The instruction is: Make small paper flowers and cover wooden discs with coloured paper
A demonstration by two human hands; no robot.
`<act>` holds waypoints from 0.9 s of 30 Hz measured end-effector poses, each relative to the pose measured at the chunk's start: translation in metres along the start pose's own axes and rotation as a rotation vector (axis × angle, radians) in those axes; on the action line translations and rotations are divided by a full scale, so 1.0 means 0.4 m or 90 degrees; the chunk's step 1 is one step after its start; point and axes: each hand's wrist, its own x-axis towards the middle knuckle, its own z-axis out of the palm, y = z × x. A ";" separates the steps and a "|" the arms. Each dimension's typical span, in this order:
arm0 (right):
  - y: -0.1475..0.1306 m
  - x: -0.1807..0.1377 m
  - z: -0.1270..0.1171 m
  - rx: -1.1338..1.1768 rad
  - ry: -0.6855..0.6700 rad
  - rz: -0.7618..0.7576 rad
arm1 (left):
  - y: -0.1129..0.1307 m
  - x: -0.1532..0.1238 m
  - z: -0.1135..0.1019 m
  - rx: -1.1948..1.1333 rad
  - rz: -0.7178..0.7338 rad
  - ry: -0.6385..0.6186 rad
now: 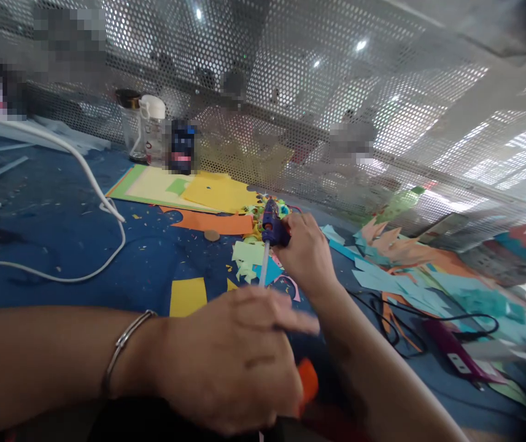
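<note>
My right hand [306,248] is wrapped round the handle of a dark blue hot glue gun [270,222], above paper scraps. A pale glue stick [265,264] sticks out of its back end toward me. Closer to the camera, my left hand [230,359] is curled with its back up, blurred, one finger pointing right. Just past its knuckles an orange piece [307,380] shows, mostly covered. Whatever these fingers hold is hidden. On the blue table between the hands lie a yellow paper piece [188,297] and a light green scrap [248,253].
A perforated metal screen [263,104] stands behind the table. Before it are a clear bottle [154,138], a phone [182,147] and stacked coloured sheets [152,190]. A white cable [92,178] curves at left. At right lie blue paper strips [396,285], black cords and a purple power strip [460,353].
</note>
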 end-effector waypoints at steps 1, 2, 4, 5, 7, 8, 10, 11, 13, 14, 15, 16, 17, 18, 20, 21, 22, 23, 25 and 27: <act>0.004 -0.001 0.001 0.012 0.005 -0.005 | 0.012 -0.005 0.003 -0.016 0.065 -0.027; 0.009 -0.002 0.002 0.026 0.011 -0.012 | 0.020 -0.009 0.003 -0.031 0.102 -0.026; 0.020 -0.006 0.003 0.055 0.030 -0.029 | 0.024 -0.014 -0.004 -0.072 0.118 0.033; 0.025 -0.007 0.002 0.069 0.043 -0.039 | 0.019 -0.015 -0.012 -0.093 0.085 0.078; 0.034 -0.013 -0.004 0.093 0.067 -0.051 | -0.004 -0.015 -0.029 -0.124 -0.011 0.145; 0.036 -0.016 -0.008 0.105 0.077 -0.052 | -0.022 -0.016 -0.035 -0.131 -0.079 0.182; 0.037 -0.025 -0.021 0.137 0.090 -0.045 | -0.066 -0.018 -0.036 -0.123 -0.220 0.297; 0.037 -0.031 -0.027 0.162 0.096 -0.035 | -0.091 -0.020 -0.032 -0.119 -0.305 0.325; 0.035 -0.046 -0.039 0.229 0.090 -0.004 | -0.138 -0.023 -0.018 -0.147 -0.411 0.351; 0.036 -0.055 -0.044 0.268 0.086 0.018 | -0.158 -0.024 -0.010 -0.180 -0.441 0.342; 0.037 -0.065 -0.048 0.311 0.070 0.040 | -0.176 -0.025 -0.003 -0.214 -0.468 0.338; 0.038 -0.075 -0.051 0.354 0.053 0.062 | -0.190 -0.025 0.002 -0.241 -0.486 0.336; 0.040 -0.085 -0.054 0.388 0.041 0.081 | -0.200 -0.026 0.007 -0.264 -0.498 0.332; 0.043 -0.095 -0.057 0.415 0.021 0.095 | -0.208 -0.026 0.009 -0.278 -0.506 0.331; 0.047 -0.110 -0.064 0.443 -0.017 0.093 | -0.217 -0.029 0.013 -0.289 -0.515 0.324; 0.048 -0.116 -0.067 0.449 -0.038 0.080 | -0.221 -0.031 0.015 -0.294 -0.517 0.319; 0.049 -0.121 -0.070 0.455 -0.050 0.069 | -0.223 -0.032 0.017 -0.299 -0.519 0.315; 0.049 -0.125 -0.073 0.458 -0.062 0.056 | -0.225 -0.034 0.019 -0.306 -0.523 0.312; 0.048 -0.130 -0.076 0.465 -0.078 0.040 | -0.228 -0.035 0.022 -0.323 -0.531 0.306; 0.048 -0.134 -0.077 0.466 -0.096 0.028 | -0.229 -0.035 0.024 -0.333 -0.540 0.303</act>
